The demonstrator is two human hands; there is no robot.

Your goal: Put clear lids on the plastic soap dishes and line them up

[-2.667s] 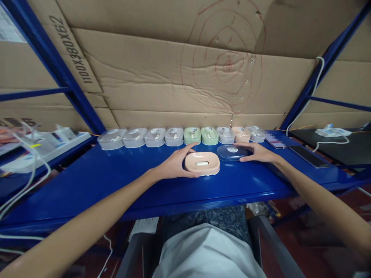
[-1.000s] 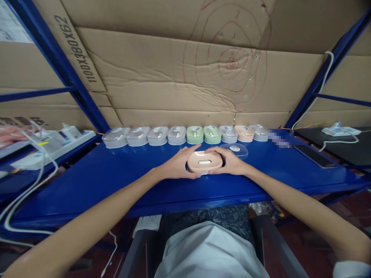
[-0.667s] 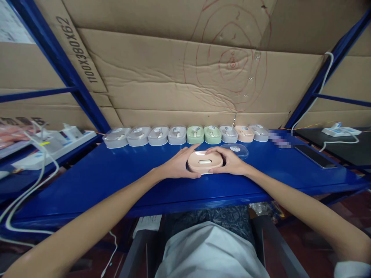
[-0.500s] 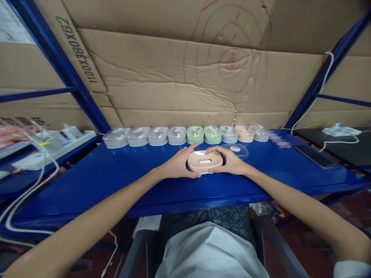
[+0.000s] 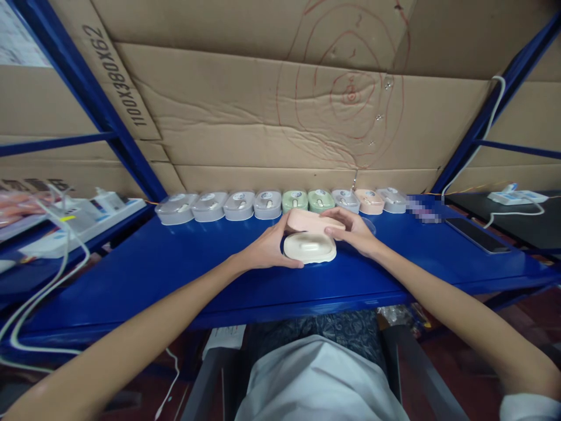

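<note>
Hands meet at bench (image 5: 175, 263) centre: left hand (image 5: 268, 248) steadies one cream base (image 5: 310, 248), right hand (image 5: 356, 231) grips one peach tray (image 5: 313, 221) tilted above it. At 12 o'clock, nine lidded soap boxes (image 5: 267, 204) line the cardboard wall (image 5: 245, 117); phone (image 5: 477, 235) at 2 o'clock.
</note>
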